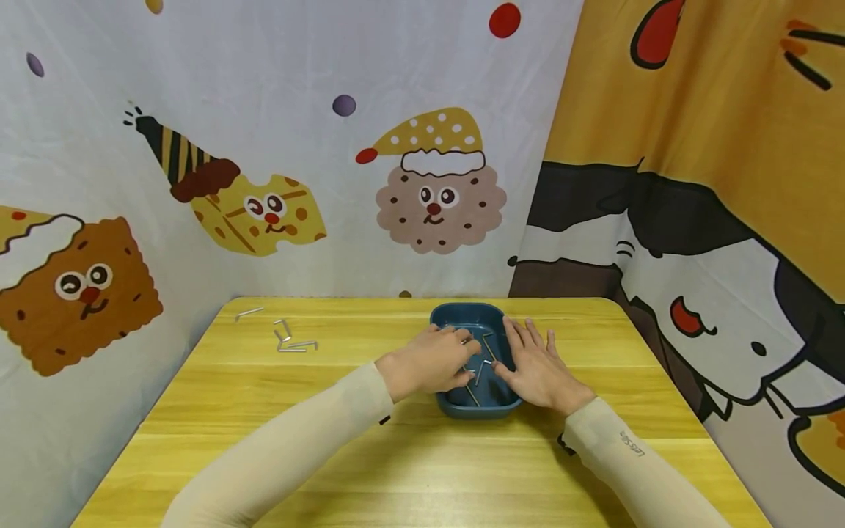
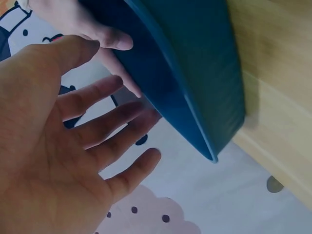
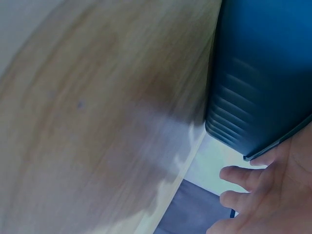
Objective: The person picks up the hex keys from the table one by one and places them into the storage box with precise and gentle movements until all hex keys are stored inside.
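My left hand is over the left side of a dark blue plastic box, palm down in the head view. Its fingers are spread and loosely bent, and the left wrist view shows nothing in the palm. Several thin L-shaped hex keys lie inside the box, partly hidden by that hand. Along the right rim rests my right hand, its thumb over the inner side and the other fingers extended outside. From the right wrist, these fingers show beside the box wall.
More silvery L-shaped hex keys are grouped at the back left of the wooden table. A single key lies farther left, near the back edge. Printed curtains hang behind the table and on both sides.
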`<state>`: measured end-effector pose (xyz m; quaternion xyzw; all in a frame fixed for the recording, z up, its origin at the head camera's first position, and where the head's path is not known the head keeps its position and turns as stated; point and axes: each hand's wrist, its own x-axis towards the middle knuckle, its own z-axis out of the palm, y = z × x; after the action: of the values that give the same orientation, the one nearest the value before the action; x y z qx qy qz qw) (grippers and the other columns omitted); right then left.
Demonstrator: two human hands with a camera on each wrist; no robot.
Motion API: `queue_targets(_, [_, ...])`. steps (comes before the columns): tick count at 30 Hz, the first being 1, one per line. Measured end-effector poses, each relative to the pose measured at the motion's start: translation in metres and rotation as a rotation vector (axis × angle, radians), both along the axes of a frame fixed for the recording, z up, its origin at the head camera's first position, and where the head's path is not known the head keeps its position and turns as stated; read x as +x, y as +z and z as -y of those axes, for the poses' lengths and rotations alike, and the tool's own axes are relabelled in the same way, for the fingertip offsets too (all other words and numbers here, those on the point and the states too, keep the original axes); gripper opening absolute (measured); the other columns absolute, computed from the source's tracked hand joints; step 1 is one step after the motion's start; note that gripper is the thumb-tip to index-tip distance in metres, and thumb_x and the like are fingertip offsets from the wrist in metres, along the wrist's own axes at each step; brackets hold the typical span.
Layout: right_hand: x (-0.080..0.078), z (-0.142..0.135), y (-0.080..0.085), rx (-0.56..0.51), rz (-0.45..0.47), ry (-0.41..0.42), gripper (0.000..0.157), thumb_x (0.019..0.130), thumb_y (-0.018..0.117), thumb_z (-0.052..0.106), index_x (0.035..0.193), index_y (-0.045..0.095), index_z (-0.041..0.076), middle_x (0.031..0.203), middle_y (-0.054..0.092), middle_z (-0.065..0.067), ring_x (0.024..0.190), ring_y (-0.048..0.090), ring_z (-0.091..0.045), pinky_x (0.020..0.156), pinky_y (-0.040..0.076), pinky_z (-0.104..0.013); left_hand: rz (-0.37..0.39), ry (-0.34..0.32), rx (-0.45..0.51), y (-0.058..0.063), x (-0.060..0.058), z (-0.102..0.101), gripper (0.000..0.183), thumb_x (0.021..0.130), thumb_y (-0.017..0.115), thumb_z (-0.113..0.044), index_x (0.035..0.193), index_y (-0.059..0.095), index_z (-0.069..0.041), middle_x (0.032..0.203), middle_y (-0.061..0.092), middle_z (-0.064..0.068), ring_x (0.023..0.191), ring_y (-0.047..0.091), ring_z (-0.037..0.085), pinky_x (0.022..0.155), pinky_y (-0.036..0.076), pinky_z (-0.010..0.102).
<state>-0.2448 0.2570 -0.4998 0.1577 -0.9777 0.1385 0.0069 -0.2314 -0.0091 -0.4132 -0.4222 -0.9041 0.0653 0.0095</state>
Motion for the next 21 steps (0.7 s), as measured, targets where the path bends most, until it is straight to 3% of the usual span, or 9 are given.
queue_targets(8, [0.0,0.0,0.0,-0.001,0.004,-0.01,0.094,0.118,0.062,0.051,0.187,0.017,0.005,0.192,0.026,-0.028,0.18,0.014,-0.057,0.139,0.005,-0.089,-0.006,0.047,0.064,-0.006,-0.005,0.018,0.051,0.12,0.066,-0.047,0.163,0.065,-0.02,0.167,0.066,0.007,0.149,0.069,0.029,0.125,0.06,0.056])
queue_targets(21, [-0.002,-0.001,-0.002,-0.013,0.002,-0.007,0.095,0.117,0.063,0.05,0.187,0.018,0.006,0.192,0.026,-0.027,0.181,0.014,-0.057,0.139,0.004,-0.089,0.061,0.144,0.226,-0.02,-0.017,0.063,0.046,0.119,0.069,-0.036,0.16,0.068,-0.015,0.171,0.062,0.014,0.155,0.065,0.04,0.128,0.055,0.066])
